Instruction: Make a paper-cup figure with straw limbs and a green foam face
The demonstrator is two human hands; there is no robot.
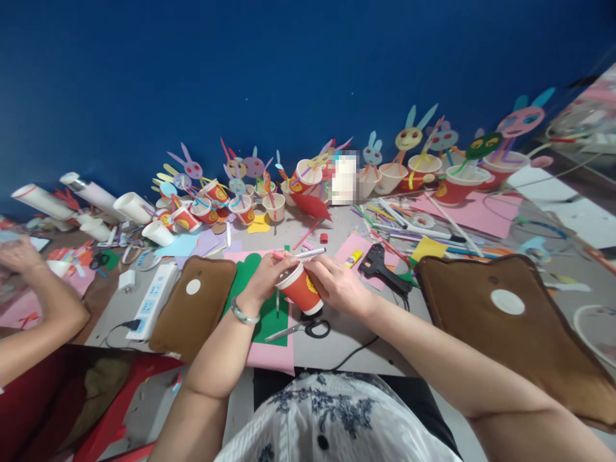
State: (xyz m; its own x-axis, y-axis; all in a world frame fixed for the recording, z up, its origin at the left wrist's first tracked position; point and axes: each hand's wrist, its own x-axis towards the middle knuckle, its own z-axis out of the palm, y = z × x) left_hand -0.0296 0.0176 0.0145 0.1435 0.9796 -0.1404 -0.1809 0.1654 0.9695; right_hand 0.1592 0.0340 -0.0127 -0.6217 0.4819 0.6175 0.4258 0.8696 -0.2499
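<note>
A red paper cup [299,290] with a white rim and a yellow print tilts between my hands, above the table. My left hand [267,277], with a bangle at the wrist, is closed on the cup's rim from the left. On the right side of the cup, my right hand [339,283] is closed with its fingers against the wall; its fingertips are partly hidden. A white marker [310,253] shows just behind the hands. Scissors [301,330] with dark handles lie below the cup, partly over green paper [274,333] and pink paper [272,356].
A black glue gun [385,269] lies to the right, near a brown cushion-like pad [500,333]. Another brown pad [197,301] and a power strip [154,301] are left. Several cups with paper rabbits [409,144] line the back. Another person's arm [43,289] reaches in at far left.
</note>
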